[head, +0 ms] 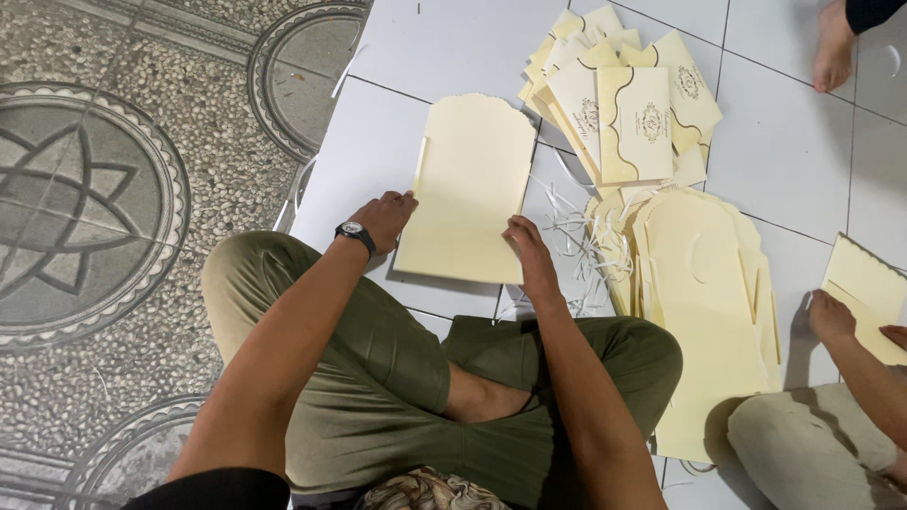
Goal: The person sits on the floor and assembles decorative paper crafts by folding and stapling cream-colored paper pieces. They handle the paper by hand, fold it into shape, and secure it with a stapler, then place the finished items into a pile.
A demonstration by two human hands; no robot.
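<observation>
1. Resting flat on the white tiled floor [444,57], a cream card blank [472,189] with a scalloped top edge is taken as the landmark; it lies just ahead of the crossed legs in olive trousers [378,378].
2. The left hand [385,215], with a black wristwatch [354,231] at the wrist, is laid against the blank's lower left edge; the fingers are curled at the edge, though whether it is pinched cannot be told.
3. The right hand [527,247] is pressed on the blank's lower right corner, fingers together and flat.
4. Judgement: the sheet is best kept square if both edges are held evenly and pressure is kept low, so that the thin card is not creased.
5. Right of the blank, white paper strips [581,241] are scattered, touching its right side; these could slip under the card.
6. Further right, a stack of cream blanks [704,312] is spread.
7. Beyond the blank's upper right, finished folded cards [633,118] with a dark emblem are fanned.
8. Far right, another person's hand [831,316] is set on a separate cream sheet [864,283]; a bare foot [833,47] is seen above.
9. Left of the blank, patterned pebble flooring [94,217] begins.
</observation>
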